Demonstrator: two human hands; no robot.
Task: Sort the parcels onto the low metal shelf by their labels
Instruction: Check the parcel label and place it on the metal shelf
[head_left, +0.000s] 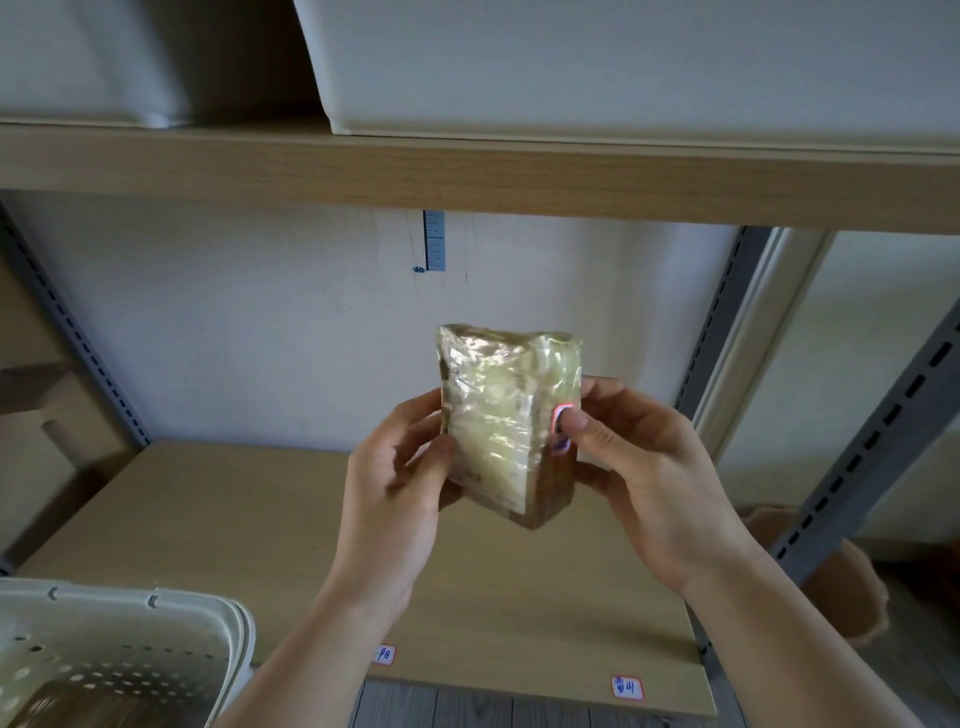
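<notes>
- Shelf board (218, 525) of pale wood, framed by grey metal uprights, spans the scene below the hands; its surface is bare, with two small handwritten tags (626, 689) on the near edge.
- White perforated basket (156, 618) sits at near left, a brown wrapped item partly visible inside.
- White bins (623, 67) rest on the higher shelf, far side.
- Parcel (506, 415), tape-wrapped and brown, is held upright in mid-air above the shelf, long axis vertical.
- Left hand (400, 488) grips its left edge; right hand (644, 467) grips the right edge, thumb beside a small red-bordered label (559, 428), unreadable.
- Placement likely turns on matching that label to a tag below.
</notes>
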